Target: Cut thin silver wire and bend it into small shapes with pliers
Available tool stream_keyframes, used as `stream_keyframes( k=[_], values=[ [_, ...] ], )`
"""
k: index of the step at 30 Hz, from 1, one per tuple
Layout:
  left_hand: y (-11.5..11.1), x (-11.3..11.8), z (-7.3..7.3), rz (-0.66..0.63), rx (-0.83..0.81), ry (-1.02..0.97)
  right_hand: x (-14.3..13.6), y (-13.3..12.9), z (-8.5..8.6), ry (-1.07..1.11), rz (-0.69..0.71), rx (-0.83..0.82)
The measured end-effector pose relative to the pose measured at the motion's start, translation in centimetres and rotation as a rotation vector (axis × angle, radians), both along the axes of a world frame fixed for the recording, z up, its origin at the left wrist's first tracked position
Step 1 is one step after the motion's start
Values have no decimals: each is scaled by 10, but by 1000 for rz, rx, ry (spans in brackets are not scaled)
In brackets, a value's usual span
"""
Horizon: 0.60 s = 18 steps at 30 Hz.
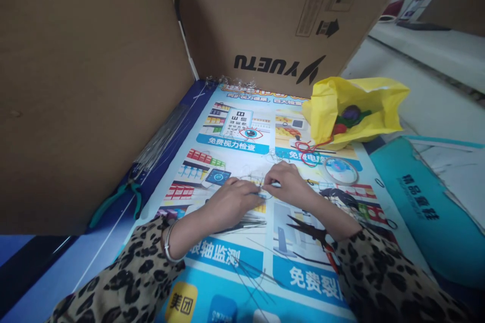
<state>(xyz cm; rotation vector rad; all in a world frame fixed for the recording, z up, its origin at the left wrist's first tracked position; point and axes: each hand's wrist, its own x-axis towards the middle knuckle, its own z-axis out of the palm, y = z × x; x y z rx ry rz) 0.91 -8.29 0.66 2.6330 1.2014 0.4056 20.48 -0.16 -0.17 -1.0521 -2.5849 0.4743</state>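
Observation:
My left hand and my right hand meet at the middle of a printed poster. The fingers of both are pinched together on thin wire, whose fine loops spread just beyond the fingertips. Beneath my left hand lies a bundle of thin wires, and more loose wires cross the poster nearer to me. Dark-bladed scissors with red handles rest beside my right wrist, partly covered by the sleeve.
Cardboard panels stand behind and to the left. Green-handled pliers and metal rods lie at left. At right are a yellow bag holding coloured balls, red cord, a tape roll and a teal cardboard piece.

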Motion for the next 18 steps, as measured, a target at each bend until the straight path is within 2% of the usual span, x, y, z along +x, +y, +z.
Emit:
stream_keyframes(
  k=[6,12,18],
  values=[
    [4,-7,4,28,-30,-49,0,1,1,13,39,9],
    [6,-5,4,19,-22,-59,6,6,1,143,264,39],
    [12,-5,-2,28,-16,-98,9,8,-2,70,349,45]
  ],
)
